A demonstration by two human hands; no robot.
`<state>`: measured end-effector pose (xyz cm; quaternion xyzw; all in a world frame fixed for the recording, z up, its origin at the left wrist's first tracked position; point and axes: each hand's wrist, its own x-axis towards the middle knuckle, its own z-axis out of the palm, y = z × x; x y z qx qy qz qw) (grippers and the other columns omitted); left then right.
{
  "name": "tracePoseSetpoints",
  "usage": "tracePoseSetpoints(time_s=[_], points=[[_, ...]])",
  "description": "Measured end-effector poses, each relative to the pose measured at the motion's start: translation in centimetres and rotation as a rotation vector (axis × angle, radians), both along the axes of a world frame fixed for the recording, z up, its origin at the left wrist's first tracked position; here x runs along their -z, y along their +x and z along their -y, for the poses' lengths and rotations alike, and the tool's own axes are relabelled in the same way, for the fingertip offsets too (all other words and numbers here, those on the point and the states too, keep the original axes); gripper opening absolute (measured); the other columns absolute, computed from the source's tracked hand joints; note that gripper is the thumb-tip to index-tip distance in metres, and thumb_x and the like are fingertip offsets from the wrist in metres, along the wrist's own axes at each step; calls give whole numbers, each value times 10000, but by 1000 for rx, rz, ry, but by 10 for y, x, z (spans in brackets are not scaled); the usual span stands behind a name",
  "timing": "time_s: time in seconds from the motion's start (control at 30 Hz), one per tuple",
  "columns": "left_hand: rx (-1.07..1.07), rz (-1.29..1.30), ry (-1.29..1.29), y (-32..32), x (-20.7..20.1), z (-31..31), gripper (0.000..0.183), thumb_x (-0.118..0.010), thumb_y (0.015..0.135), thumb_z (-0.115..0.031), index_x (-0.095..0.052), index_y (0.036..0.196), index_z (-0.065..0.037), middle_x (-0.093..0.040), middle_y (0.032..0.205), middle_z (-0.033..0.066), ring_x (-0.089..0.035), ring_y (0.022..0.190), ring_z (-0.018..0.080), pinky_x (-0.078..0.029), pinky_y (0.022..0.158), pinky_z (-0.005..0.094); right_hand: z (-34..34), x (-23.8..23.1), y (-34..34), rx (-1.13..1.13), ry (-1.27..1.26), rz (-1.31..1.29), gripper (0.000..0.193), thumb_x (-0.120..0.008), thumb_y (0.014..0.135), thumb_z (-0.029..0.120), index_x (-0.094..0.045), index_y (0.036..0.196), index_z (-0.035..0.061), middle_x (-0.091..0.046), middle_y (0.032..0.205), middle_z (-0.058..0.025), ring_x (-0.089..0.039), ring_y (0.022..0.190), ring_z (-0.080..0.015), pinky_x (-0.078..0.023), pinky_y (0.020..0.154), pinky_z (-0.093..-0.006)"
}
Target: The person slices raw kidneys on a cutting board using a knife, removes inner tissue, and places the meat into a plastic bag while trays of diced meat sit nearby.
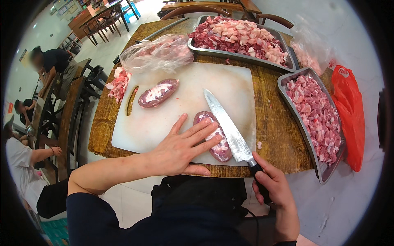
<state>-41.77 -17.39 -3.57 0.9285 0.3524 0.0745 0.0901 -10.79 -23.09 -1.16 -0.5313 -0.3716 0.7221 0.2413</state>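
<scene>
A white cutting board [184, 102] lies on a wooden table [279, 135]. My left hand [180, 147] lies flat, fingers spread, pressing on a halved kidney-shaped piece of meat [217, 143] near the board's front edge. My right hand [271, 184] grips the black handle of a large kitchen knife [225, 123]; its blade lies along the right side of that piece. A second halved piece of meat [158, 93] rests at the board's left back.
Two metal trays of diced meat stand at the back [242, 53] and at the right [287, 88]. A clear plastic bag [158, 53], meat scraps [119, 84] and a red bag [351, 115] lie around the board. People sit at tables on the left.
</scene>
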Motion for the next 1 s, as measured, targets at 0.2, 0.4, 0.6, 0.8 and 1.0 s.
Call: tracePoseSetpoints(time_s=[0.2, 0.4, 0.6, 0.8, 1.0], points=[[12, -6, 1, -1, 1, 0, 907, -552, 851, -703, -342, 1537, -147, -282, 1600, 145, -268, 1482, 318, -95, 1163, 630, 40, 1, 34, -31, -59, 34, 575, -513, 984, 66, -372, 1534, 152, -591, 707, -69, -529, 495, -139, -436, 477, -259], [27, 9, -13, 0, -1, -2, 924, -564, 844, -702, -334, 1540, -141, -280, 1602, 141, -271, 1482, 311, -94, 1164, 631, 19, 2, 12, -17, -79, -1, 568, -502, 995, 78, -362, 1539, 159, -585, 717, -72, -527, 505, -131, -438, 485, -254], [12, -27, 5, -1, -1, -1, 928, -564, 838, -708, -349, 1533, -134, -307, 1590, 142, -290, 1474, 307, -89, 1175, 610, 12, 0, -1, -50, -82, 41, 560, -503, 1001, 91, -369, 1538, 178, -573, 723, -60, -516, 506, -117, -431, 484, -244], [33, -3, 6, -2, 0, -2, 946, -570, 828, -711, -344, 1534, -123, -305, 1590, 147, -293, 1473, 311, -92, 1175, 607, 45, -3, 29, -60, -105, 24, 573, -487, 988, 49, -368, 1538, 157, -568, 692, -60, -518, 510, -118, -429, 489, -247], [31, 17, -33, -2, -1, -4, 967, -564, 821, -722, -330, 1538, -117, -282, 1595, 169, -280, 1474, 335, -101, 1176, 599, 9, -1, -5, -53, -132, 12, 565, -494, 1006, 91, -350, 1545, 174, -560, 715, -61, -508, 505, -119, -430, 479, -245]])
